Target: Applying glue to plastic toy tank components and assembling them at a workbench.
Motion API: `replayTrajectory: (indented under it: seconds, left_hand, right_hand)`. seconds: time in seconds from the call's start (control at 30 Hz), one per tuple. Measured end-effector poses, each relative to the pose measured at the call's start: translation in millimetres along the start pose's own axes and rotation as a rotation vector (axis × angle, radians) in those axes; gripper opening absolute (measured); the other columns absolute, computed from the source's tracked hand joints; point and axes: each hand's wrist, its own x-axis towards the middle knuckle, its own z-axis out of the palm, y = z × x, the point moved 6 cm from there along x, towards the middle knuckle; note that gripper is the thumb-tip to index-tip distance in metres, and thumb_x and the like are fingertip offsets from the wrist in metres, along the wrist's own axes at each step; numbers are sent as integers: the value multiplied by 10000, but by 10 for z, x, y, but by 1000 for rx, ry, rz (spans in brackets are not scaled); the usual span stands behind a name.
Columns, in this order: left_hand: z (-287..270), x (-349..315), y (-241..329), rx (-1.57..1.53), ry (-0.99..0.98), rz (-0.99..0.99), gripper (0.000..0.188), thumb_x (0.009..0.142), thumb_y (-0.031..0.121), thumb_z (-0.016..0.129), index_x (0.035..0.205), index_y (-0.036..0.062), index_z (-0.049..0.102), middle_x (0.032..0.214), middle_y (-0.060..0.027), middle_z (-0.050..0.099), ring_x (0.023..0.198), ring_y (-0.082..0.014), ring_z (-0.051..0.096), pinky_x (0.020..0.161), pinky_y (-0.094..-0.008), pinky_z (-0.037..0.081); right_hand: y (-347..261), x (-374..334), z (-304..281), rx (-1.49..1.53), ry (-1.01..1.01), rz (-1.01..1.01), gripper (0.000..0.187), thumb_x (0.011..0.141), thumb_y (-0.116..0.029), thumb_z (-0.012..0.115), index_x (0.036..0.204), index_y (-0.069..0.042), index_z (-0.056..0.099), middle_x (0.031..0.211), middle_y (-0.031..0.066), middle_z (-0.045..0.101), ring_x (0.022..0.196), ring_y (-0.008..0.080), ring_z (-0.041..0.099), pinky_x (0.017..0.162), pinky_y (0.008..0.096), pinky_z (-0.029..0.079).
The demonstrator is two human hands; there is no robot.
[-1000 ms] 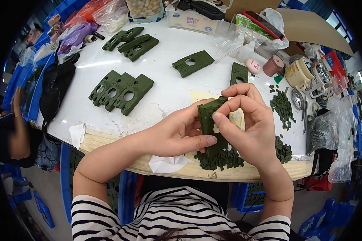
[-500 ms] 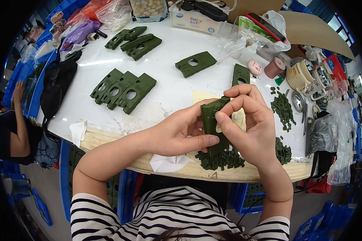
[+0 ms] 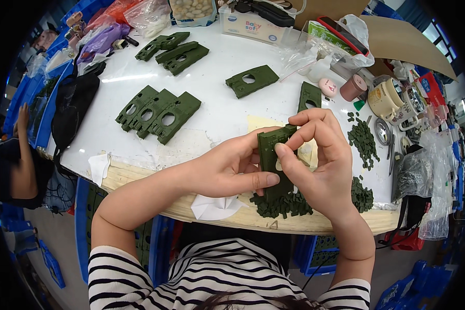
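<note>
My left hand (image 3: 227, 168) is closed round a dark green plastic model tank hull part (image 3: 272, 150), held tilted up over the table's near edge. My right hand (image 3: 323, 165) pinches the far end of the same part, thumb against its face and fingers bent over the edge. Whether a tiny piece sits under those fingertips cannot be made out. Just below the part lies a heap of small green pieces (image 3: 281, 205). Past my right hand rests another hull part (image 3: 309, 93) with a round hole, partly hidden by my fingers.
Three overlapping hull parts (image 3: 183, 108) lie left of centre, several others (image 3: 187, 56) behind, and a single one (image 3: 266, 78) at the back. More green bits (image 3: 364, 140) are piled right, near tweezers (image 3: 391, 155) and a mug (image 3: 385, 98). Another person's arm (image 3: 23, 160) shows far left.
Both my hands keep nearly the same grip on the hull part, with only a very slight shift. The other person's arm at the far left has moved a little.
</note>
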Motion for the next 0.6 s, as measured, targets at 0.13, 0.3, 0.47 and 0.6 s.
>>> replayTrajectory:
  seconds: [0.13,0.3,0.47,0.6]
  left_hand:
    - [-44,-14,34,-55,-64,-80,527,923,90,599,1380,22,345,1097,-64,539,889,-109,568,668,-254,526]
    - [-36,3,80,-38,-80,-94,536,914,116,612,1381,4,373,1015,-63,582,852,-124,601,666,-268,527]
    - [-30,-12,16,-32,-109,-118,525,914,125,616,1371,4,386,1019,-61,576,848,-119,600,670,-262,527]
    - [-18,-12,-11,-19,-137,-83,404,943,151,589,1288,30,418,1043,-41,559,834,-85,576,653,-236,522]
  right_hand:
    - [-33,44,-111,11,121,-122,190,717,-59,733,796,-12,567,924,133,559,934,238,568,805,331,452]
    - [-78,69,-151,3,56,-171,233,723,-46,717,878,-17,545,903,110,554,925,235,562,812,325,445]
    - [29,50,-43,59,12,-129,261,722,-44,712,911,-20,535,879,84,560,855,207,549,786,310,442]
    - [40,25,-24,57,-102,7,252,777,-9,683,966,-6,516,985,71,524,968,147,498,916,278,381]
